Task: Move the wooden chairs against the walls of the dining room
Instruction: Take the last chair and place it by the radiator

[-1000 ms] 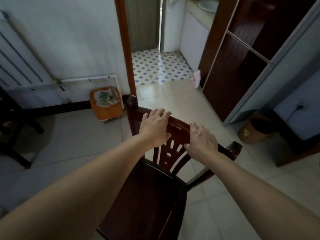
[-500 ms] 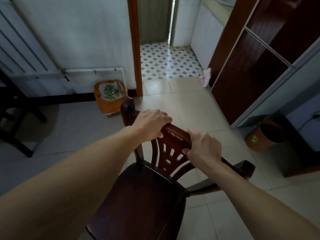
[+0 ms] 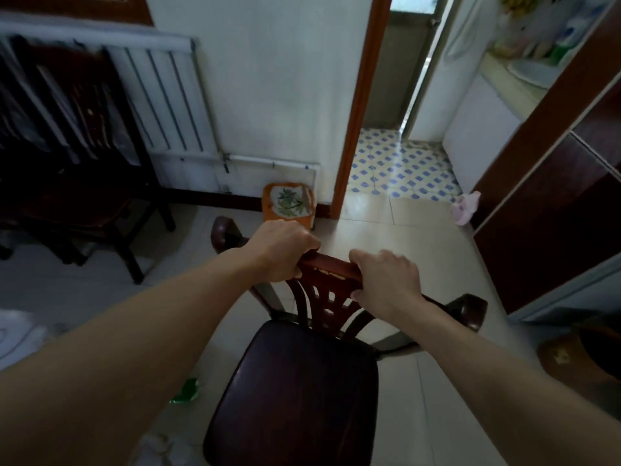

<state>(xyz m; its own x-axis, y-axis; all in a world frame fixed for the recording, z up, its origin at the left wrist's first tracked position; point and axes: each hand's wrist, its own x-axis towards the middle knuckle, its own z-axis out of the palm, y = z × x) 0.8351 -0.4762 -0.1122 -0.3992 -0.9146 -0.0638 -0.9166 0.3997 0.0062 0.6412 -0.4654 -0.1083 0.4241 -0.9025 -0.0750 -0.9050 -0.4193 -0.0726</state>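
Observation:
A dark wooden chair (image 3: 295, 391) stands right below me, its seat toward me and its carved back facing away. My left hand (image 3: 280, 248) is closed over the top rail near its left end. My right hand (image 3: 383, 280) grips the same rail further right. A second dark wooden chair (image 3: 80, 156) stands at the left against the white radiator wall (image 3: 279, 82).
A small orange stool (image 3: 289, 205) with a floral top sits by the wall next to the door frame (image 3: 359, 105). Through the doorway lies a blue-patterned tiled floor (image 3: 400, 166). A dark cabinet (image 3: 551, 196) lines the right side, with a brown bin (image 3: 584, 361) below it. Green litter (image 3: 186, 391) lies on the floor.
Both hands have closed from resting flat to gripping the top rail. The chair has come nearer to the radiator wall and the second chair has come into view at the left.

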